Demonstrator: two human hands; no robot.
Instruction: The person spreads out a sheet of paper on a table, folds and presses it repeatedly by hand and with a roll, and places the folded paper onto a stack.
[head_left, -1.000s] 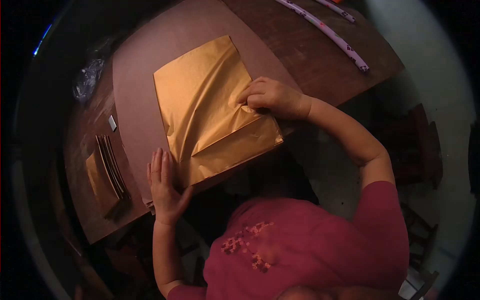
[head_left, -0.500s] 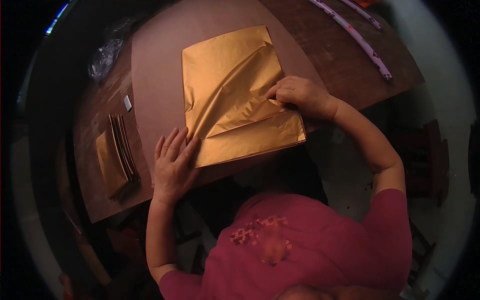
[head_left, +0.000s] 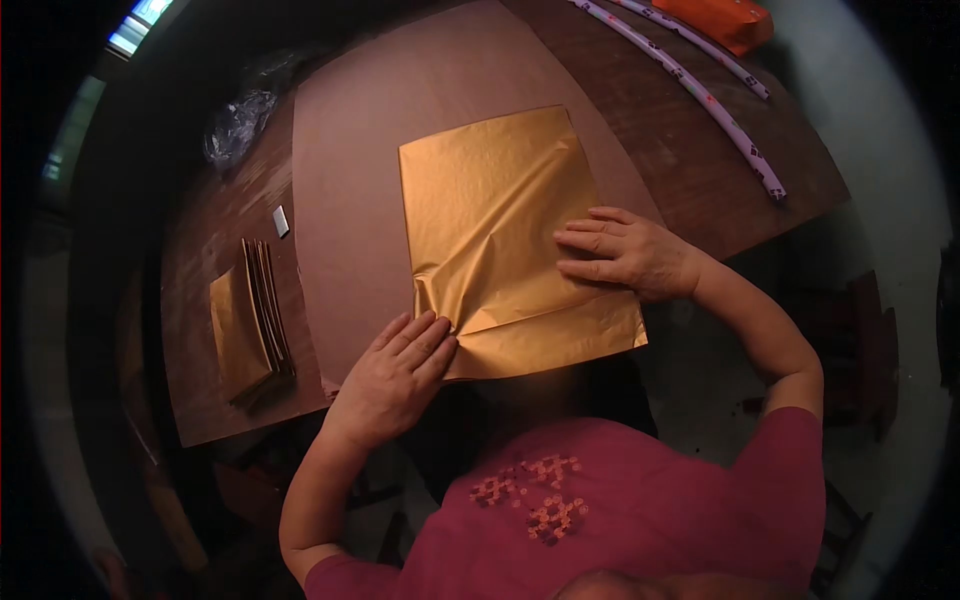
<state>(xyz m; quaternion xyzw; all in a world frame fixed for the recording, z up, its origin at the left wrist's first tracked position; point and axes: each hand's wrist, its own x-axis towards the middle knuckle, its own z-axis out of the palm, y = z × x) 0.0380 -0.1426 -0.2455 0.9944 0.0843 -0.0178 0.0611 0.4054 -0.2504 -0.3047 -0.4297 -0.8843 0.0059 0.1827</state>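
Note:
A large sheet of gold paper (head_left: 500, 190) lies in front of me, with a crease along its near edge and diagonal wrinkles across its middle. More gold layers seem to lie beneath it; how many I cannot tell. My left hand (head_left: 395, 375) rests on its near left corner, fingers stretched out and pressing on the paper. On its right side, my right hand (head_left: 635, 252) lies flat with the fingers spread. Neither hand grips the paper.
Under the gold paper is a large brown sheet (head_left: 340, 200) on the dark wooden table (head_left: 690, 170). Folded gold papers (head_left: 245, 330) stand at left, near a small white piece (head_left: 281, 221) and clear plastic (head_left: 240, 125). Two patterned purple rolls (head_left: 700, 92) and an orange bag (head_left: 725, 22) lie far right.
My right hand has let go of the pinched paper and now lies flat on it. My left hand has moved further onto the near left corner. The wrinkles look flatter.

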